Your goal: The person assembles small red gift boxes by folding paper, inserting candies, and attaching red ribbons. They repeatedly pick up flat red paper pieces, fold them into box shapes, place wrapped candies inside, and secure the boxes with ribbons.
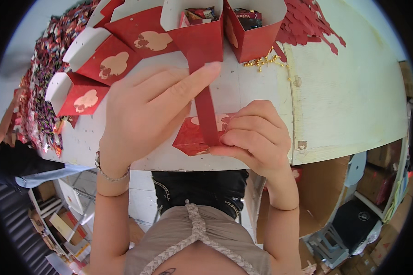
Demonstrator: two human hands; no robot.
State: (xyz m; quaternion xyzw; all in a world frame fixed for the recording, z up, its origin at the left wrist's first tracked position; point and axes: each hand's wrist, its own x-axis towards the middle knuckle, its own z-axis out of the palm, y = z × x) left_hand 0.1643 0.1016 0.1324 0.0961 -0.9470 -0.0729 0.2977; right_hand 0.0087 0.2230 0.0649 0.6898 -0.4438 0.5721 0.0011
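Observation:
A flat red paper box (190, 137) with a gold motif lies near the front edge of the white table (344, 101). A red paper strip (205, 107) runs up from it toward the open boxes at the back. My left hand (144, 114) rests over the strip with the forefinger stretched along its upper part. My right hand (254, 135) pinches the strip's lower end against the flat box with curled fingers.
Several folded red boxes with white insides (101, 59) stand at the back left; two open ones (252, 27) hold small packets. A heap of wrapped sweets (41, 91) lies at the left, red paper cut-outs (307, 23) and gold beads (264, 59) at the back right. Cardboard boxes are under the table.

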